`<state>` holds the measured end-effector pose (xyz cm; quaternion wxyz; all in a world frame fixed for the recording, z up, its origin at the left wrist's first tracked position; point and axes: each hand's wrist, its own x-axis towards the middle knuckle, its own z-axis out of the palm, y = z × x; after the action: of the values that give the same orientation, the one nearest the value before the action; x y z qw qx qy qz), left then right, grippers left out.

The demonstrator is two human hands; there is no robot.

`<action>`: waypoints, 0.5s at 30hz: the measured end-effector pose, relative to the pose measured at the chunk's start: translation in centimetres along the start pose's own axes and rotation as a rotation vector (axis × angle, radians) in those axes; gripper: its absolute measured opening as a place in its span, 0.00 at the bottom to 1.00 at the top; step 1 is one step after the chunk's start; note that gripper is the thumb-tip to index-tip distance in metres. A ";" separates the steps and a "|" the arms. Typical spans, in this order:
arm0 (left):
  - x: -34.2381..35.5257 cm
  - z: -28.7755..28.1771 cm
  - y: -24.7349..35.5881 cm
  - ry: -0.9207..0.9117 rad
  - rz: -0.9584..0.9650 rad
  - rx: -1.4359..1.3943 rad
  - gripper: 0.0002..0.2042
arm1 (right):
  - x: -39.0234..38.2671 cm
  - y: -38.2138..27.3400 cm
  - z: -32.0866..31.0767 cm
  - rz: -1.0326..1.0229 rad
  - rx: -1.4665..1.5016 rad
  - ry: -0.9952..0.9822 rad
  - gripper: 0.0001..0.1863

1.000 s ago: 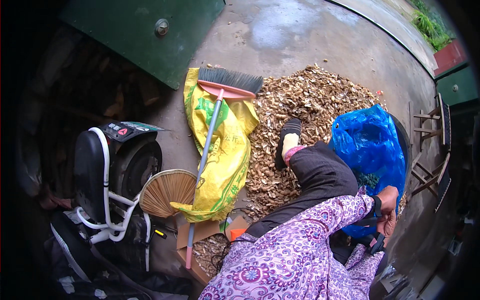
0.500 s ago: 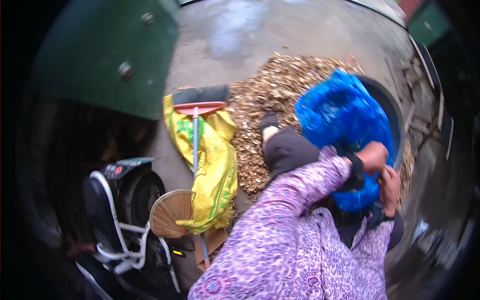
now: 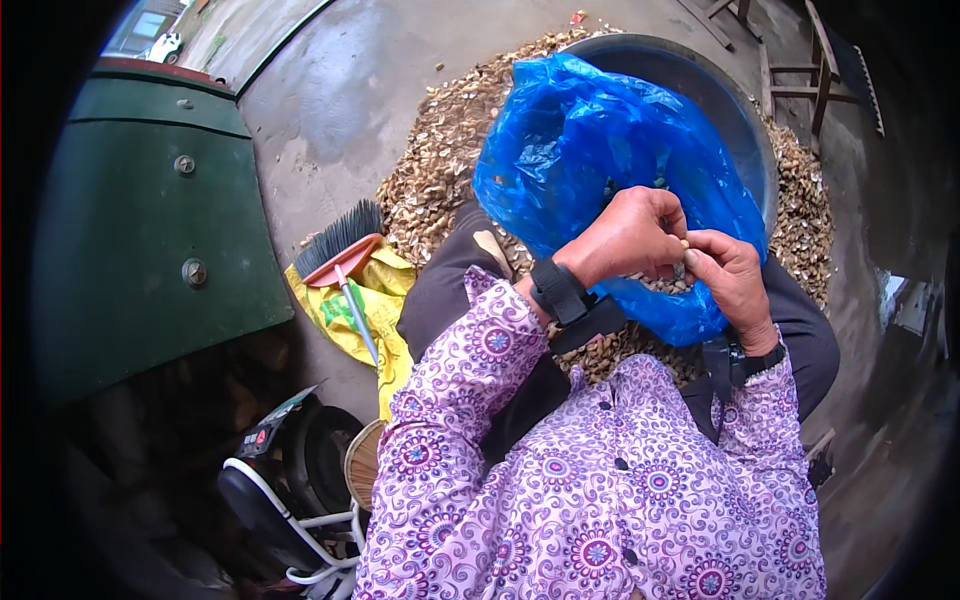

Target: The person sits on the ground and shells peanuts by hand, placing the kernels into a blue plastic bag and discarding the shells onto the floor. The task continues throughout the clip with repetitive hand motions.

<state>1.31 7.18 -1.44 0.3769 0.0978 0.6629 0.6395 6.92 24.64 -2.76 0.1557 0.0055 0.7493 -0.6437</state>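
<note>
Above the opening of a blue plastic bag (image 3: 545,190), my left hand (image 3: 632,232) and my right hand (image 3: 733,282) meet, fingertips and thumbs pinched together. Between them is a small pale-brown piece (image 3: 686,246) that looks like a peanut; the fingers mostly cover it. The bag lies spread across a large dark basin (image 3: 738,120), and nut-like pieces (image 3: 668,284) show inside the bag below my hands. Around the basin lies a wide heap of broken peanut shells (image 3: 440,155), with more shells near my lap.
At left, a broom (image 3: 345,245) with a pinkish head lies on a yellow woven sack (image 3: 395,375). Beyond it stands a dark green metal panel (image 3: 140,220). A white-framed seat (image 3: 262,520) and a round fan (image 3: 362,465) are nearer. Wooden frames (image 3: 820,80) stand at far right.
The view has swung, so the bag and basin sit higher and more central. My hands, earlier together low by the bag's near edge, are now pinched over its opening.
</note>
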 end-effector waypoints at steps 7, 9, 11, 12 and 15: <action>-1.0 0.1 -1.4 0.023 0.125 0.201 0.06 | -0.9 -0.3 1.8 -0.125 -0.219 0.032 0.07; -1.1 -0.2 -1.0 0.030 0.082 0.180 0.06 | -0.5 -0.4 2.0 -0.198 -0.333 0.039 0.06; -1.2 -0.5 -0.9 0.059 0.044 0.129 0.06 | -0.1 -0.8 2.4 -0.174 -0.290 0.050 0.06; -1.1 -0.4 -0.9 0.054 0.045 0.127 0.06 | 0.1 -1.0 2.5 -0.160 -0.252 0.058 0.05; -0.8 -0.1 -1.0 0.147 0.099 0.119 0.05 | 0.4 -0.5 2.8 -0.165 -0.265 0.107 0.05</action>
<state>2.14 6.44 -2.02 0.2887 0.1053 0.7200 0.6222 7.10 21.81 -2.73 0.0617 -0.0421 0.8327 -0.5487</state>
